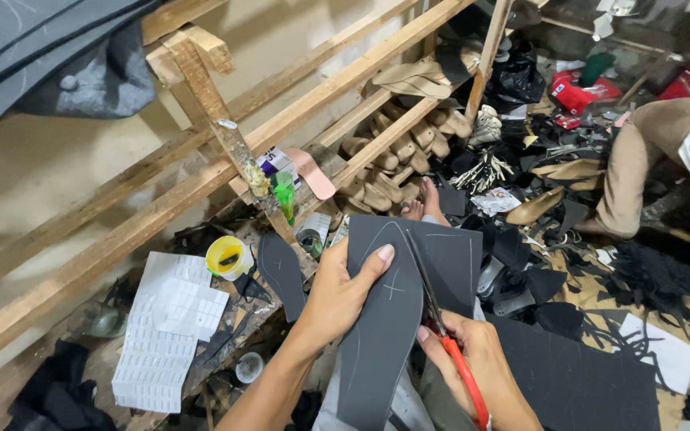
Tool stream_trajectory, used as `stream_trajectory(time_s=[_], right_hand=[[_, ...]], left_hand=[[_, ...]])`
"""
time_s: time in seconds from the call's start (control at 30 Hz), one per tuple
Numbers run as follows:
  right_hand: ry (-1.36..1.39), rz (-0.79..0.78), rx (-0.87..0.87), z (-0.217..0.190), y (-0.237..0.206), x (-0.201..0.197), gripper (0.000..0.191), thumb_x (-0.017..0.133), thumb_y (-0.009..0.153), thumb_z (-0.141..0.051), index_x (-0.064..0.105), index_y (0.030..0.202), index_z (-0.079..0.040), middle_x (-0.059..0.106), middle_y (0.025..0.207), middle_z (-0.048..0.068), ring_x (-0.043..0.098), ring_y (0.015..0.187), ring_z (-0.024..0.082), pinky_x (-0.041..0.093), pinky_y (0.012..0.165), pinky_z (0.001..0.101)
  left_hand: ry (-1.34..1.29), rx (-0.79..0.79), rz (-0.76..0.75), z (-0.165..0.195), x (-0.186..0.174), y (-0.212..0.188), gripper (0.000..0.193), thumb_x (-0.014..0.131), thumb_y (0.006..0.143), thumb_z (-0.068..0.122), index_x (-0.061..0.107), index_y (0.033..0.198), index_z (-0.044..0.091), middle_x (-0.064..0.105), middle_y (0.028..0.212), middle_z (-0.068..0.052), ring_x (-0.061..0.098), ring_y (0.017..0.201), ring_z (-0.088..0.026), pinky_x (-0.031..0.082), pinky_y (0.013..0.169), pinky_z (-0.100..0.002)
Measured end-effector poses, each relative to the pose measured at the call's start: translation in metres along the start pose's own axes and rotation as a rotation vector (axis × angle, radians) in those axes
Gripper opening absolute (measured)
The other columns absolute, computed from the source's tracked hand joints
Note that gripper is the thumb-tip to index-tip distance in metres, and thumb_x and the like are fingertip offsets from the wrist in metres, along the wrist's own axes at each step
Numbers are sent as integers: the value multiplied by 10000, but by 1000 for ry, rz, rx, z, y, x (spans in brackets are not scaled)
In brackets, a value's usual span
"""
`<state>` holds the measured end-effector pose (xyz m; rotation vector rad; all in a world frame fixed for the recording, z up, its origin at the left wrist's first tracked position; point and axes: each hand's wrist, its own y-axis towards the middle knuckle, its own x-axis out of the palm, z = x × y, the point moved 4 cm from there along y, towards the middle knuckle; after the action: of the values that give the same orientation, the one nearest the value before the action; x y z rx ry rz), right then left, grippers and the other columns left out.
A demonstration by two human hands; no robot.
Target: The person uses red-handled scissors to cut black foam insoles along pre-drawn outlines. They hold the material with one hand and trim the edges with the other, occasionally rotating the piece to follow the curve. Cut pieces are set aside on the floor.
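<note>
My left hand (335, 297) grips the left edge of a dark grey rubber sheet (450, 257) marked with a white sole outline, thumb on top. My right hand (473, 359) holds red-handled scissors (441, 319), whose blades run up along the outline's right side, partway through the sheet. A partly cut sole shape (381, 343) hangs down between my hands.
A cut dark sole (281, 271), a yellow glue pot (228, 257) and white paper sheets (168, 327) lie on the workbench at left. A slanted wooden rack (201, 104) holds shoe lasts (397, 152). A seated person (664, 152) is at right among scraps and shoe parts.
</note>
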<state>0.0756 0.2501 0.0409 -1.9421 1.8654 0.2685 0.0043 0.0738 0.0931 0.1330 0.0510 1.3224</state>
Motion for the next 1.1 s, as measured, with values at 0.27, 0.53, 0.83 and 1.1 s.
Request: stream_trajectory(time_s=[0.27, 0.53, 0.83, 1.1], right_hand=[[97, 20, -267, -18, -5, -8, 255, 590, 830, -80, 716, 1029, 19, 748, 703, 119, 681, 585, 110, 557, 623, 290], [73, 6, -55, -6, -9, -3, 222, 624, 887, -132, 760, 987, 12, 679, 600, 123, 533, 554, 143, 494, 570, 344], [125, 25, -226, -26, -10, -11, 385, 560, 798, -54, 691, 1159, -20, 720, 671, 83, 629, 562, 117, 530, 583, 312], [63, 13, -112, -17, -12, -6, 228, 597, 852, -123, 719, 969, 31, 673, 619, 145, 557, 554, 154, 502, 572, 333]], left_hand=[[-11, -6, -107, -2, 9, -5, 210, 655, 991, 166, 662, 1100, -14, 724, 903, -24, 662, 768, -57, 566, 676, -245], [2, -52, -122, 3, 6, -7, 212, 653, 986, 153, 660, 1101, -24, 722, 894, -29, 666, 753, -69, 567, 663, -252], [-8, -89, -218, 6, 15, -14, 211, 651, 995, 144, 666, 1118, -26, 711, 913, -22, 649, 799, -63, 558, 697, -246], [-36, -119, -245, 4, 11, -14, 223, 645, 991, 147, 661, 1137, -20, 710, 945, -21, 647, 816, -61, 559, 709, -241]])
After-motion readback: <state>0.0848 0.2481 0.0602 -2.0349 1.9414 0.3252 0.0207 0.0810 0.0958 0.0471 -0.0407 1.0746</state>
